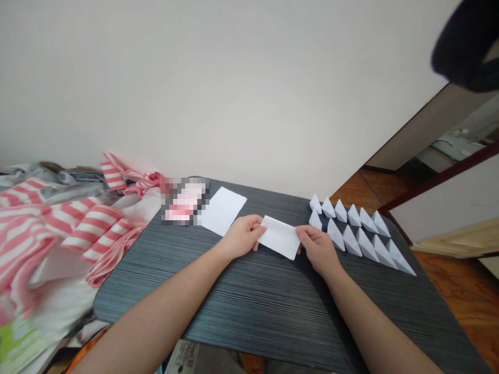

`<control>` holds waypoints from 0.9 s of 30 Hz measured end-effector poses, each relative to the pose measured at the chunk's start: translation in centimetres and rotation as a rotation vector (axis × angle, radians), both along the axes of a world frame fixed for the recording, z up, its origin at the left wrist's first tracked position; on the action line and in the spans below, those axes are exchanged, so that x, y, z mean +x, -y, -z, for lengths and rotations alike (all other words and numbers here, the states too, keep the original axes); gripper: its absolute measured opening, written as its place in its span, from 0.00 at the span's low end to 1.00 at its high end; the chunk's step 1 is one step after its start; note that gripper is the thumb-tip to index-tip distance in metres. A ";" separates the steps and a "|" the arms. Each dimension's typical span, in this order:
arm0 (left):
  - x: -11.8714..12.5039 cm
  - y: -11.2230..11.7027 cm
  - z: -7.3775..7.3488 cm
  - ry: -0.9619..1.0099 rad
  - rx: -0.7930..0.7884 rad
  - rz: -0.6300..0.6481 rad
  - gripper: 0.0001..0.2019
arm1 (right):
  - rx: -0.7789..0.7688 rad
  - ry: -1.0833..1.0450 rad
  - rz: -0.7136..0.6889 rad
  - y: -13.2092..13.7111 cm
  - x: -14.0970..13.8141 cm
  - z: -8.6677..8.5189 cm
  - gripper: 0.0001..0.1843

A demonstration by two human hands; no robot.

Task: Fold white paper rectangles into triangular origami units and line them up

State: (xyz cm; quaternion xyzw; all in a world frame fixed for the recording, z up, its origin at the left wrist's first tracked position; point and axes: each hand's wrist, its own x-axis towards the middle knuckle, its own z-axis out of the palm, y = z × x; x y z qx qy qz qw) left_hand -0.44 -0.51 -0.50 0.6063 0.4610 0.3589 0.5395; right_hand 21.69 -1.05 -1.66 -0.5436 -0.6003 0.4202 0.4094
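Observation:
A small white rectangle of paper is held between my two hands above the dark table. My left hand pinches its left edge, thumb on top and fingers beneath. On the opposite edge, my right hand grips it the same way. Whether the paper is folded in layers I cannot tell. Left of it lies a flat white sheet of paper. Several folded white paper boats stand in two rows to the right, close to my right hand.
The dark wood-grain table has a rounded corner at the left and stands against a pale wall. A blurred-out pink and white item lies at its back left. Red-and-white striped cloth is heaped beside the table.

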 end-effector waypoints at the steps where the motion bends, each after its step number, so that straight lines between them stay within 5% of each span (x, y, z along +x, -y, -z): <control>1: 0.0 0.0 0.0 0.006 -0.004 0.009 0.11 | -0.010 -0.011 -0.008 0.0 0.0 0.0 0.16; 27: -0.1 0.3 0.3 -0.134 0.073 0.119 0.14 | -0.017 0.182 -0.191 0.3 -0.3 -0.7 0.14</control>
